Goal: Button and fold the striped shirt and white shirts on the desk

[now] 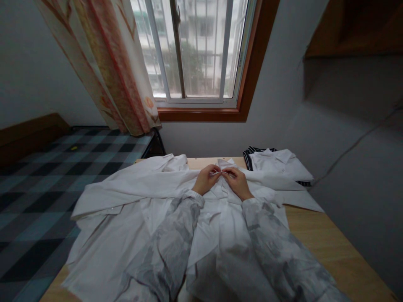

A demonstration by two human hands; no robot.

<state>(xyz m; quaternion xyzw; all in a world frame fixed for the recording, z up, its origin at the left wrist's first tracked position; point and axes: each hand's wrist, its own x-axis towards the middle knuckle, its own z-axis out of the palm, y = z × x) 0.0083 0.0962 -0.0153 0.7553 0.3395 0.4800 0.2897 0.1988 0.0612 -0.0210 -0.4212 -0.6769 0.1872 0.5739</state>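
Note:
A white shirt lies spread out in front of me, its sleeves stretched to both sides. Near its collar, my left hand and my right hand meet, fingertips almost touching. Both pinch the shirt's white fabric edge between thumb and fingers. Whether a button sits between the fingertips is too small to make out. More white garment fabric lies to the left, partly under the shirt's sleeve. My forearms cover part of the shirt front.
The wooden table carries the garments. At its back right sits a stack with a folded white shirt over black striped cloth. A bed with a checkered cover stands left. Behind are a window and a curtain.

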